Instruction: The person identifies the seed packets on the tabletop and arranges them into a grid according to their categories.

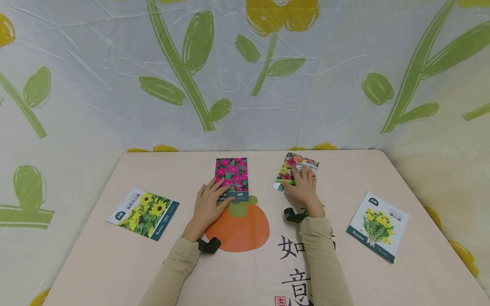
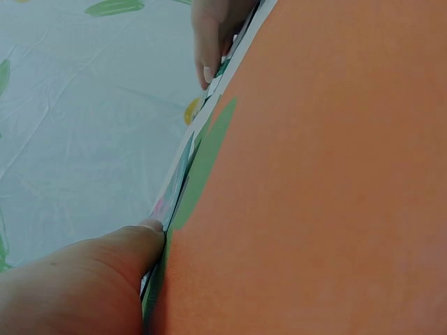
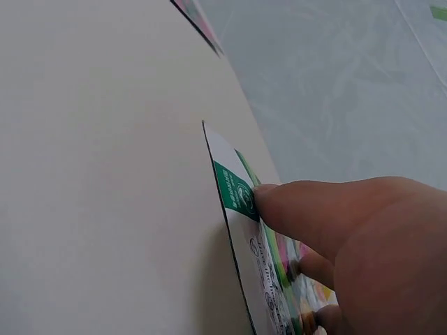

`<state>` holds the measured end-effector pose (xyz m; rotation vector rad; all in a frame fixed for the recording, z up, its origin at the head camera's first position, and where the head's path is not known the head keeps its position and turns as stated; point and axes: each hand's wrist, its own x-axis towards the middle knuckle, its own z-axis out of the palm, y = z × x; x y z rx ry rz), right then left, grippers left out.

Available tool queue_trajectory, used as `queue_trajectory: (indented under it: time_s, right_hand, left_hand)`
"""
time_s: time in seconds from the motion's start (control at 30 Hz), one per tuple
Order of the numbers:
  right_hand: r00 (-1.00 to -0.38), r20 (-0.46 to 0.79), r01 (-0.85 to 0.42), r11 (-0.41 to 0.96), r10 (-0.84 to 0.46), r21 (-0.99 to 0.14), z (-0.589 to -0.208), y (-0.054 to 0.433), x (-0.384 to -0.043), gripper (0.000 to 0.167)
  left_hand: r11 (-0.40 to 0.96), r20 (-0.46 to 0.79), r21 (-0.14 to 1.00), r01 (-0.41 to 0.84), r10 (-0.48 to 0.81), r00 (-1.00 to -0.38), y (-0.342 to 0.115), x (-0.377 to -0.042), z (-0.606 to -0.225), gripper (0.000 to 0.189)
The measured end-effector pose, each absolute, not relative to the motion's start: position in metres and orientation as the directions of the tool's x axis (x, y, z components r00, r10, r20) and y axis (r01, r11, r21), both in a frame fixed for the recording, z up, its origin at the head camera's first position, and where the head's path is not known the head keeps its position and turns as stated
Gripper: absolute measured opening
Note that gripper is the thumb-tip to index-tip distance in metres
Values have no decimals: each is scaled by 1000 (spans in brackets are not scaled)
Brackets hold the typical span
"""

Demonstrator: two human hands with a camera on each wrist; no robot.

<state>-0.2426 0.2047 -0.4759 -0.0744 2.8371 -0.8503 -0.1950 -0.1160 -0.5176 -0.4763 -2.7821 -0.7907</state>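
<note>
Under the fingers of my left hand [image 1: 208, 204] lies a seed packet with magenta flowers [image 1: 232, 172], set upright to the view at the back of the table. The fingers are spread over its lower left part, and the thumb [image 2: 133, 248] touches near its bottom edge. My right hand [image 1: 304, 187] rests on a slanted packet with mixed red, yellow and orange blooms [image 1: 285, 171]. Its thumb [image 3: 300, 209] presses the face by a green logo, while the other fingers lie farther across the print, partly hidden in the right wrist view.
A yellow sunflower packet [image 1: 147, 214] lies tilted at the left, and a white packet with yellow flowers [image 1: 379, 227] at the right. The pale tablecloth [image 1: 99, 272] bears an orange persimmon print [image 1: 241, 229] and black characters [image 1: 291, 246]. Flower-printed curtain [image 1: 329, 97] surrounds the table.
</note>
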Motion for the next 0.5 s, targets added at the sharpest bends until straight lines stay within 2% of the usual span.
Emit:
queue_trajectory:
  time_s: [0.5]
  right_hand:
    - [-981,-130,-48,836,-141,-547,-477,199,-243,74]
  left_hand:
    - [804,284,472,362,250,-926,-116,-196,-519,48]
